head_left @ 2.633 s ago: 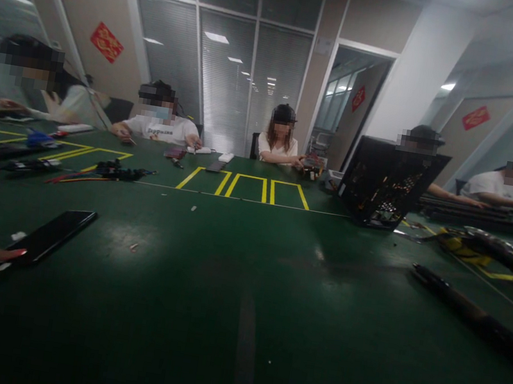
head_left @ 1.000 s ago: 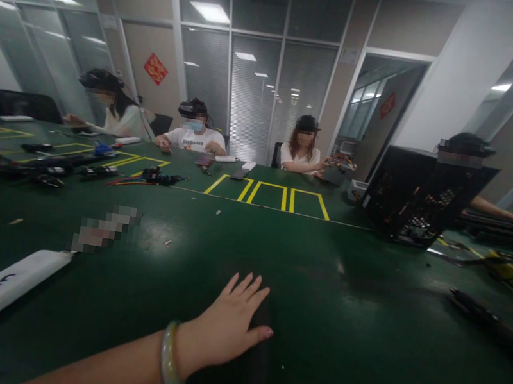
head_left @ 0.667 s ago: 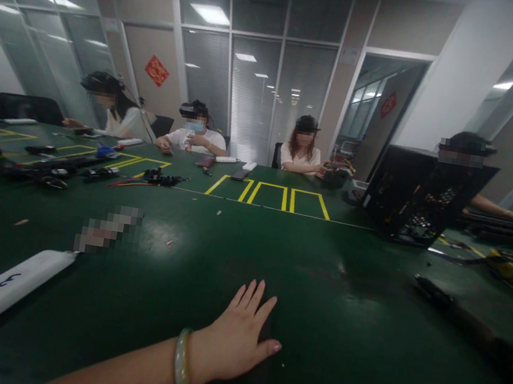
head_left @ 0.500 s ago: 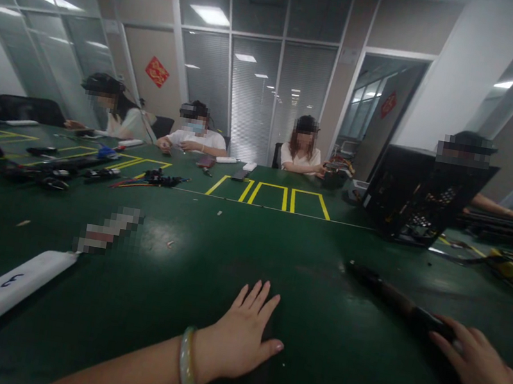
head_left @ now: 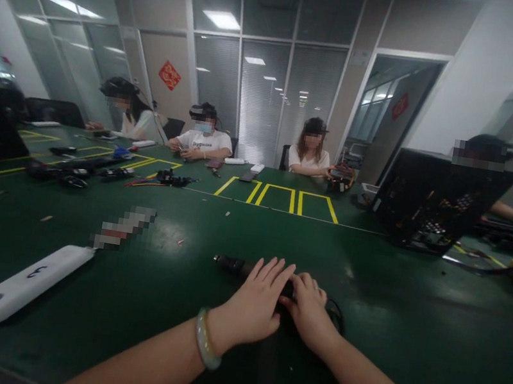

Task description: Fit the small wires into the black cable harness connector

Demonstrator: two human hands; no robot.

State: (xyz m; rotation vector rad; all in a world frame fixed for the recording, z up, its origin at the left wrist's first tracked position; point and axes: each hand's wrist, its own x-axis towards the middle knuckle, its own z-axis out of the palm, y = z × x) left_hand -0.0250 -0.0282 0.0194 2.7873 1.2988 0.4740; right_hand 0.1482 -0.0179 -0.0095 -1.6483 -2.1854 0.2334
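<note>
A slim black electric screwdriver [head_left: 232, 266] lies crosswise on the green table, its metal tip pointing left. My right hand [head_left: 313, 311] is wrapped around its rear part, and a black cord [head_left: 337, 314] curves out beside that hand. My left hand [head_left: 252, 308], with a bangle on the wrist, rests over the middle of the tool with its fingers stretched out flat. Part of the tool's body is hidden under both hands.
To the left lies a white device marked 3 [head_left: 30, 286], with a cable. A black computer case [head_left: 434, 207] stands at the right. Cable bundles [head_left: 166, 178] and black parts [head_left: 65, 169] lie at the back left. Several people sit across the table [head_left: 154, 344].
My right hand has brought the electric screwdriver leftward from the right side to the middle. My left hand now lies over it instead of flat on the table. The view has turned slightly left.
</note>
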